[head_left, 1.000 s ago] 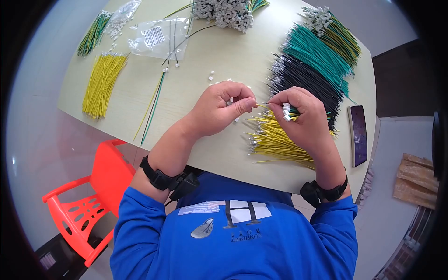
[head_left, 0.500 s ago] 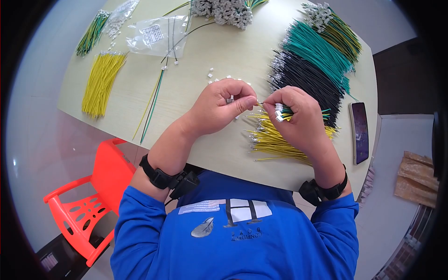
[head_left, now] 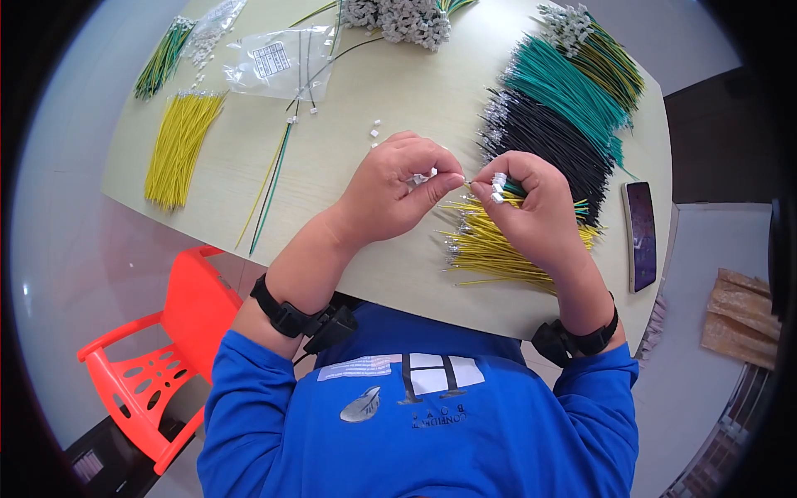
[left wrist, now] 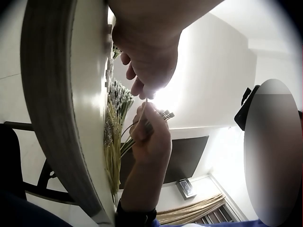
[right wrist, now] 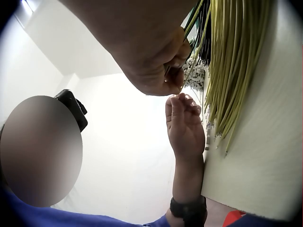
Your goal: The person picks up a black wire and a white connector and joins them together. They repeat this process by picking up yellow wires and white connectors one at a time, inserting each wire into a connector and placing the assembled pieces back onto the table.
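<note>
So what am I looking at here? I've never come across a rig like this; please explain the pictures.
There is no robot: a person works with two bare hands. The head camera looks down over both arms; each wrist camera looks along its own hand, so those two views come out sideways.

On the pale table lie thin yellow wires, black wires and green wires in piles, a clear plastic bag and a dark-screened phone.

The left hand has small white plastic pieces at its curled fingers. The right hand holds a few wires with white connectors on their ends. The fingertips nearly meet; exactly what they pinch there is too small to tell.
</note>
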Demonstrator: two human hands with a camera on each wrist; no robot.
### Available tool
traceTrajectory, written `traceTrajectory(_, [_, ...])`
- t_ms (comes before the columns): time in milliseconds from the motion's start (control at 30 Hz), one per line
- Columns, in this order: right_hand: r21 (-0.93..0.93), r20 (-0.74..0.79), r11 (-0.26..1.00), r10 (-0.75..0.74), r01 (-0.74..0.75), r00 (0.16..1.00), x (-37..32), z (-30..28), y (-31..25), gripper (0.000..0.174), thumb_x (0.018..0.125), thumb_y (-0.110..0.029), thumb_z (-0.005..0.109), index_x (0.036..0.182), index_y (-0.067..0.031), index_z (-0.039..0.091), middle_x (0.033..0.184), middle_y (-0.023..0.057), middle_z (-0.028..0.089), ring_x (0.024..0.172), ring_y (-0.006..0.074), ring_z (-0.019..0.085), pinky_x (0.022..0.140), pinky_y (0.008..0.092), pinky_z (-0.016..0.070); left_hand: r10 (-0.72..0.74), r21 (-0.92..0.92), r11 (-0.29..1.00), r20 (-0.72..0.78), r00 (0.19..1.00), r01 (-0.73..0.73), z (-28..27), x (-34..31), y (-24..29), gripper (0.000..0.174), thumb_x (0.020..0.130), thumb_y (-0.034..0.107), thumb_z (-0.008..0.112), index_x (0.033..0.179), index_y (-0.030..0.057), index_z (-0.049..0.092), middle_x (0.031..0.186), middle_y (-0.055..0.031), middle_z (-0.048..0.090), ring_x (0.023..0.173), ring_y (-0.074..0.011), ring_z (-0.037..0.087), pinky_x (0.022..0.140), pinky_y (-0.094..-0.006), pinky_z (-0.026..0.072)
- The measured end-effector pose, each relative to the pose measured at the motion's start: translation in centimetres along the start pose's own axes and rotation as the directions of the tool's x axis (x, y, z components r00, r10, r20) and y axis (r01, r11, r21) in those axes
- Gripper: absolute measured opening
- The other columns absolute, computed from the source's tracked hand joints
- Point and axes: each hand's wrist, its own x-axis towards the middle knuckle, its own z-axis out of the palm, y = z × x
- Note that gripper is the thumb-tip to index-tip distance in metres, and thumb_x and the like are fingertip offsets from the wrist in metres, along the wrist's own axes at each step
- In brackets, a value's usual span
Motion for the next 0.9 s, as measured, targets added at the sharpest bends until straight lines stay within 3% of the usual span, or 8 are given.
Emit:
traceTrajectory(67, [0.012,0.010,1.000,-0.002,0.002,1.000,-0.03,0.06,-0.04,0.009,0.075,-0.004,0.069,0.077,-0.0022,0.061,0.073,0.0061,0.060,0.067,0.0170,0.056,0.062,0.0273,0.0426,0.015,0.018,1.000,0.005,1.000,-0.015,-0.02,0.07,-0.01,0.004,0.081,0.007,0.067,0.083,0.0058,0.064,0.076,-0.0027,0.062,0.069,-0.0168,0.054,0.067,-0.0288,0.0411])
traceTrajectory(267, [-0.122,-0.062,0.985,-0.129,0.121,0.990,-0.30,0.76,-0.41,0.010,0.072,-0.002,0.069,0.077,-0.0027,0.060,0.072,0.0072,0.060,0.067,0.0202,0.057,0.062,0.0290,0.0438,0.014,0.134,0.991,-0.019,1.000,-0.012,0.01,-0.04,0.05,0.005,0.080,0.008,0.067,0.082,0.0062,0.063,0.076,-0.0028,0.062,0.069,-0.0172,0.053,0.066,-0.0290,0.0406])
traceTrajectory(533, [-0.127,-0.066,0.978,-0.177,0.168,0.982,-0.19,0.88,-0.07,0.012,0.070,0.001,0.068,0.078,-0.0033,0.061,0.073,0.0073,0.060,0.068,0.0229,0.058,0.062,0.0309,0.0453,-0.116,-0.024,0.993,0.028,0.993,0.116,-0.04,-0.36,0.18,0.005,0.081,0.008,0.067,0.082,0.0050,0.062,0.073,-0.0030,0.059,0.067,-0.0151,0.051,0.062,-0.0267,0.0401])
traceTrajectory(700, [-0.125,-0.041,0.980,-0.163,0.157,0.986,-0.08,1.00,-0.06,0.014,0.068,0.003,0.065,0.080,-0.0033,0.063,0.073,0.0072,0.061,0.069,0.0231,0.059,0.064,0.0313,0.0462,-0.117,0.074,0.990,0.006,0.993,0.116,-0.12,-0.33,0.14,0.005,0.084,0.008,0.065,0.084,0.0042,0.062,0.072,-0.0023,0.057,0.067,-0.0118,0.051,0.059,-0.0242,0.0391])
traceTrajectory(800, [-0.125,-0.031,0.980,-0.159,0.154,0.987,-0.06,0.78,-0.11,0.016,0.067,0.004,0.064,0.081,-0.0030,0.063,0.073,0.0073,0.062,0.070,0.0223,0.059,0.064,0.0308,0.0464,-0.316,-0.094,0.944,0.021,0.948,0.317,-0.03,-0.41,0.18,0.009,0.083,0.013,0.065,0.081,0.0046,0.063,0.071,-0.0062,0.058,0.065,-0.0162,0.051,0.059,-0.0288,0.0426])
traceTrajectory(900, [-0.127,-0.029,0.980,-0.157,0.152,0.987,-0.05,0.56,-0.14,0.015,0.068,0.004,0.064,0.082,-0.0027,0.064,0.074,0.0074,0.062,0.070,0.0214,0.059,0.063,0.0301,0.0465,-0.343,-0.154,0.925,0.052,0.938,0.347,-0.08,-0.48,0.20,0.009,0.084,0.013,0.065,0.083,0.0042,0.064,0.070,-0.0059,0.058,0.064,-0.0145,0.051,0.059,-0.0275,0.0426])
